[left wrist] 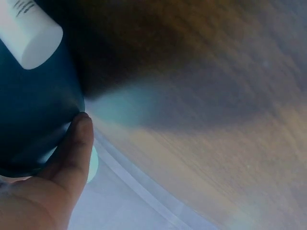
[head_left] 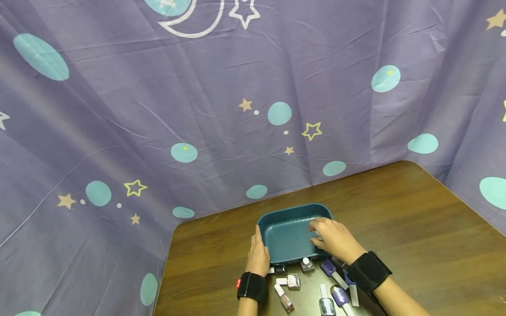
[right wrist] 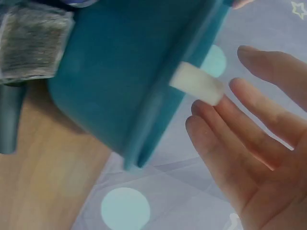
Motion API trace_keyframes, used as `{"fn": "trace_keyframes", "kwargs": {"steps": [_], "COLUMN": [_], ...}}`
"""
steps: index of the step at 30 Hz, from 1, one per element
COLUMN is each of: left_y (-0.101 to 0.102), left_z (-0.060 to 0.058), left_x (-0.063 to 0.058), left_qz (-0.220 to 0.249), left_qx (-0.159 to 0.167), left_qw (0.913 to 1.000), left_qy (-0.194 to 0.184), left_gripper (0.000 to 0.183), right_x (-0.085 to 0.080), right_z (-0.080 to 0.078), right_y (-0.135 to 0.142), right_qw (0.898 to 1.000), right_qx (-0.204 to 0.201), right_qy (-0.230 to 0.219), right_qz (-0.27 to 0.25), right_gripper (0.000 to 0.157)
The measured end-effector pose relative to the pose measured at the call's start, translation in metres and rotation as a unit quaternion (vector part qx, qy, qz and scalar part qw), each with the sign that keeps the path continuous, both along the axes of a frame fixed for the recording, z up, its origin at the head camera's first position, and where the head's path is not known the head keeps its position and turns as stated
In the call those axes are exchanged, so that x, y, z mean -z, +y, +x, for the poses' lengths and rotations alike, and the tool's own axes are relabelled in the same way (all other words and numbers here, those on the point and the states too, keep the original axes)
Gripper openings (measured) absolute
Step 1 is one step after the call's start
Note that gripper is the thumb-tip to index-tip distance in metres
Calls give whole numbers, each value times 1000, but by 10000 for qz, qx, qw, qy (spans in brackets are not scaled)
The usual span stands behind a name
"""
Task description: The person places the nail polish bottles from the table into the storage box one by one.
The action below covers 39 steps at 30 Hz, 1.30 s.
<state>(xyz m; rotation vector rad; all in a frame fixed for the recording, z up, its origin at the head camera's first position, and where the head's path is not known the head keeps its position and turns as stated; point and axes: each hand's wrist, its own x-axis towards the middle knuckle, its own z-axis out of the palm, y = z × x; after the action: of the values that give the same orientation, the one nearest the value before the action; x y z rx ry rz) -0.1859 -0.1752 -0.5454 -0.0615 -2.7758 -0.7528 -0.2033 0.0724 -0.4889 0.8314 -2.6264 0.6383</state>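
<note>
A teal plastic tray (head_left: 294, 214) stands on the wooden table. My left hand (head_left: 258, 256) rests on its left wall with straight fingers; the left wrist view shows a fingertip (left wrist: 84, 125) at the rim. My right hand (head_left: 334, 237) is over the tray's right side, thumb and fingers apart. Beside its fingertips is a white cap (right wrist: 197, 84), sticking up past the tray wall, which hides whatever is below it. In front of the tray lie several nail polish bottles, among them a clear glittery one (head_left: 293, 281), a pink one (head_left: 285, 302) and a purple one (head_left: 340, 295).
A small bottle with a round white cap (head_left: 306, 261) stands close to the tray's front wall. More purple and blue bottles (head_left: 328, 267) lie under the right wrist. Purple patterned cloth (head_left: 221, 109) hangs behind the brown table (head_left: 395, 210), along its far edge and sides.
</note>
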Motion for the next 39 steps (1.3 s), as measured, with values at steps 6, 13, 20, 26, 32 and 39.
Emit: {"fn": "trace_keyframes", "kwargs": {"steps": [6,13,20,26,32,39], "left_y": [1,5,5,-1,-2,-1], "left_z": [1,0,0,4,2,1], "left_x": [2,7,6,6,4,6], "left_qz": [-80,-279,-326,-320,-206,-217], "left_qx": [68,-175,-265,-271,-232,-270], "left_qw": [9994,9981,9984,9990,9995,9993], "left_qy": [326,512,365,157,55,104], "left_gripper": [69,67,65,64,65,66], "right_x": [-9,-16,-19,-12,-4,5], "right_z": [5,12,24,33,35,37], "right_y": [-3,-7,-18,-29,-34,-37], "right_qw": [9997,9980,9960,9929,9881,9829], "right_qx": [-96,-388,-696,-1073,-1338,-1727], "right_qy": [193,479,396,269,596,453], "right_qz": [117,168,406,425,475,454], "right_gripper": [23,21,21,25,15,13]}}
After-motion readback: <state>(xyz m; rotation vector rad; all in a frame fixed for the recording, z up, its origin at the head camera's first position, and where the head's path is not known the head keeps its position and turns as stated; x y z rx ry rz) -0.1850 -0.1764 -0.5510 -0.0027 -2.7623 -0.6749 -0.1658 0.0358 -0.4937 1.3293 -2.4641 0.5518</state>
